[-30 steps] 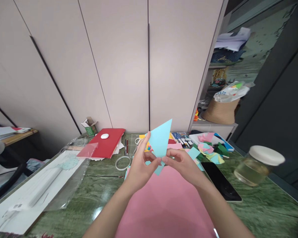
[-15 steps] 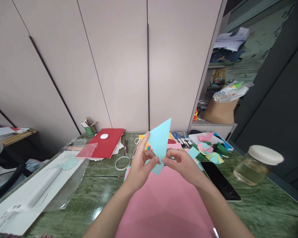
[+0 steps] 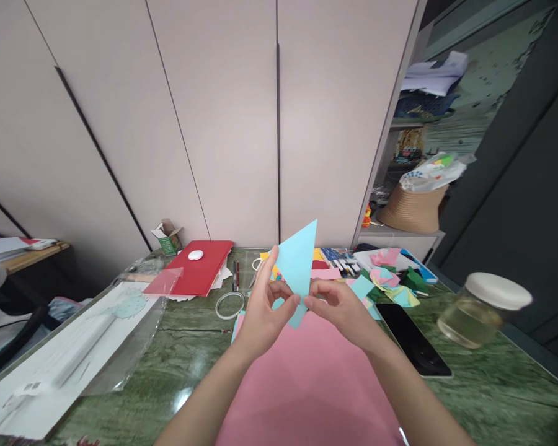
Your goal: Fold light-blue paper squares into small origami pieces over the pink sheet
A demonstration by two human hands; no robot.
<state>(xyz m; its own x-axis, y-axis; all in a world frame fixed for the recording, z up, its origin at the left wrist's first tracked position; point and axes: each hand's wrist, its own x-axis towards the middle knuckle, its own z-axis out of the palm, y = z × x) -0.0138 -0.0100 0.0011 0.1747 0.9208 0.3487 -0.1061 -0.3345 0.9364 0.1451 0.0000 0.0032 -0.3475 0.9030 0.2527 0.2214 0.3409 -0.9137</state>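
I'm keeping my left grip (image 3: 266,313) and right grip (image 3: 344,310) pinched on the blue paper (image 3: 298,260), holding it upright above the desk (image 3: 190,353), seemingly partly folded, though I'm not telling how much folding remains

Light-blue paper (image 3: 299,260), green marbled tabletop (image 3: 186,353).

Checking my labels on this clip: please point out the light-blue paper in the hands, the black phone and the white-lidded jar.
Light-blue paper (image 3: 297,260): head view, its upper part.
Black phone (image 3: 413,341): head view, mid-screen.
White-lidded jar (image 3: 469,321): head view, its clear side.
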